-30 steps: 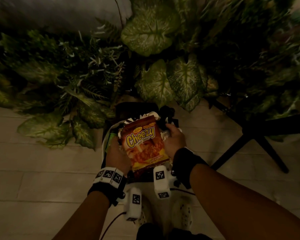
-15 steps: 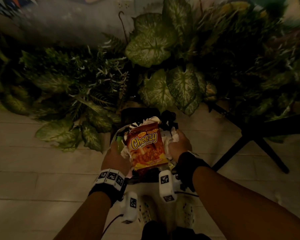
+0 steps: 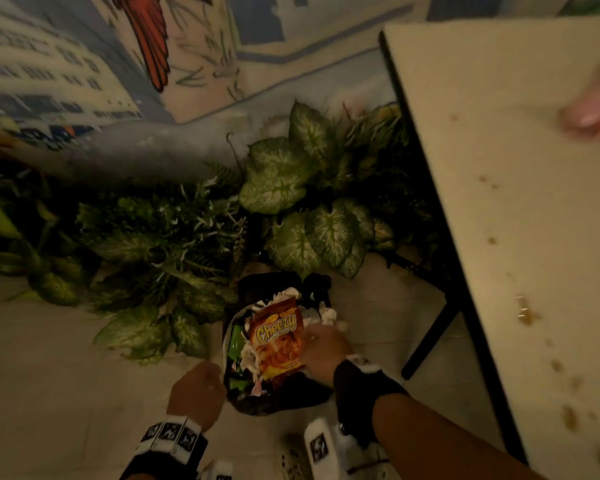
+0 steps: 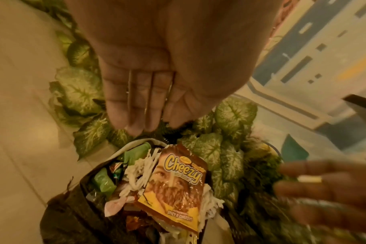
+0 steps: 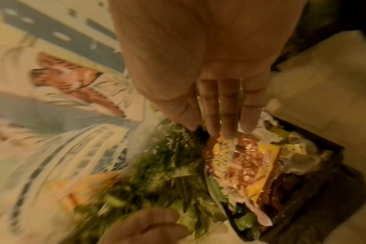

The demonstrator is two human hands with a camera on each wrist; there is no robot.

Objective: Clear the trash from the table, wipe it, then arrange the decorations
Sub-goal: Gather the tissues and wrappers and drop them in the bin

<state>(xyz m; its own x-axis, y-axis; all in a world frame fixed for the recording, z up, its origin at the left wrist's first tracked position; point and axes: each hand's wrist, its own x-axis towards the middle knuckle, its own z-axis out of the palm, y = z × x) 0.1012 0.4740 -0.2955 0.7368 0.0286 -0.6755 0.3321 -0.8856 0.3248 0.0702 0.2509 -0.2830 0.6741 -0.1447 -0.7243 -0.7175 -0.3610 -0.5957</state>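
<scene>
While we stand over the floor, the table [image 3: 520,202] beside us is spotted with brown stains and not yet wiped. Below, our black bin [image 3: 281,400] is heaped past its rim, so trash could slide out onto the tiles. On top lies the Cheezy packet [image 3: 278,341], loose; our right hand [image 3: 321,344] rests flat-fingered against it, grasping nothing, and our left hand [image 3: 196,389] hangs released beside the bin.
</scene>
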